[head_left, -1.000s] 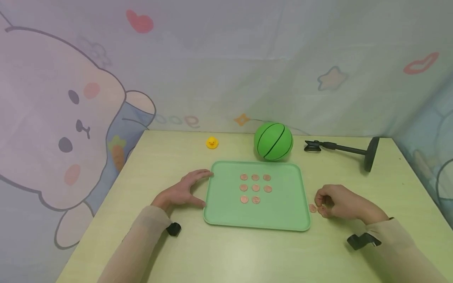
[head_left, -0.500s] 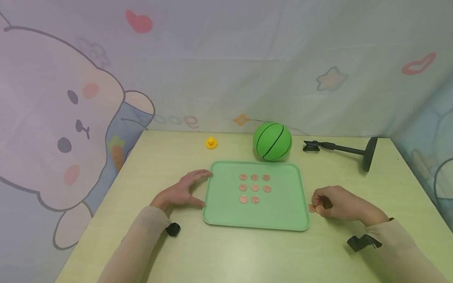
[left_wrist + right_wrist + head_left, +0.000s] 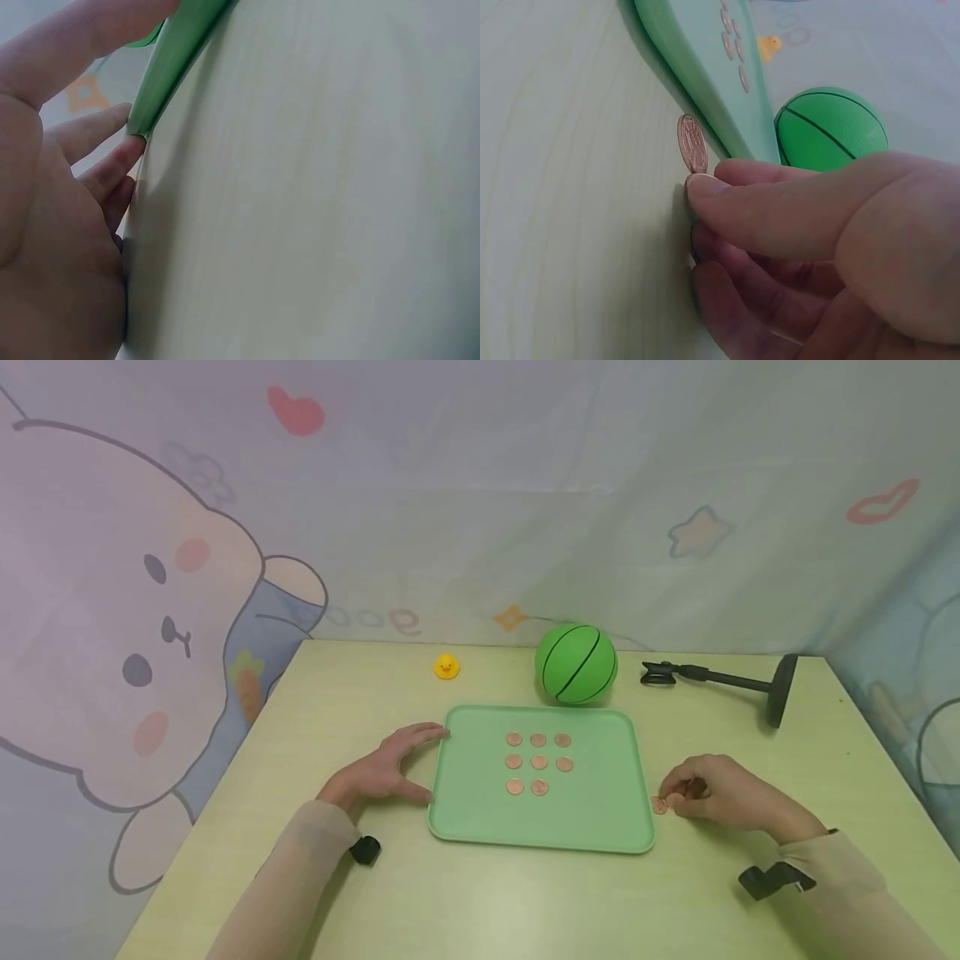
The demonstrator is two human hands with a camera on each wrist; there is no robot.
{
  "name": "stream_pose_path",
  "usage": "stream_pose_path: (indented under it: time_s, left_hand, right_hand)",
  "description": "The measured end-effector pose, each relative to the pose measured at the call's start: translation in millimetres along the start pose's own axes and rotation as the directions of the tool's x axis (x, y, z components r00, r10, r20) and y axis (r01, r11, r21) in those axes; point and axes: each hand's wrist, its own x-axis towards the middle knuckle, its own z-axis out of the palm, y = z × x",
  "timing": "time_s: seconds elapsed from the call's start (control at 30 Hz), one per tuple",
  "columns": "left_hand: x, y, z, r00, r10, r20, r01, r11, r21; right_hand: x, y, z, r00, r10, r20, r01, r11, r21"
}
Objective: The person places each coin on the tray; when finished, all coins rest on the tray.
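Note:
A light green tray (image 3: 592, 818) lies on the table, with several copper-coloured coins (image 3: 539, 762) in rows on it. My left hand (image 3: 382, 768) is spread at the tray's left side, thumb and fingertips at its rim; the left wrist view shows the fingers against the green edge (image 3: 180, 64). Just right of the tray, my right hand (image 3: 716, 789) pinches a coin (image 3: 673, 801) between thumb and fingers, low over the table. Another coin (image 3: 693, 144) lies flat beside the tray, right at the thumb tip. The held coin is mostly hidden by the thumb in the right wrist view.
Behind the tray sits a green ball (image 3: 576, 664) with black lines. A yellow rubber duck (image 3: 446, 667) is at the back, left of the ball. A black stand (image 3: 727, 680) lies at the back right. A printed cloth (image 3: 450, 510) hangs behind the table.
My right hand has shifted slightly left, bringing its coin closer against the one beside the tray. The left hand and the coins on the tray have stayed in place.

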Motion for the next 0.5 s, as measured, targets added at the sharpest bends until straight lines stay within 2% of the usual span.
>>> stream_pose_path:
  time_s: [0.2, 0.5]
  left_hand:
    - [-0.2, -0.8, 1.0, 1.0, 0.003, -0.004, -0.003, 1.0, 0.001]
    - [-0.5, 1.1, -0.3, 1.0, 0.001, -0.001, -0.001, 1.0, 0.006]
  right_hand:
    - [-2.0, -0.9, -0.4, 0.999, 0.045, 0.016, -0.045, 0.999, 0.009]
    - [-2.6, 1.6, -0.3, 0.999, 0.034, -0.016, -0.034, 0.999, -0.027]
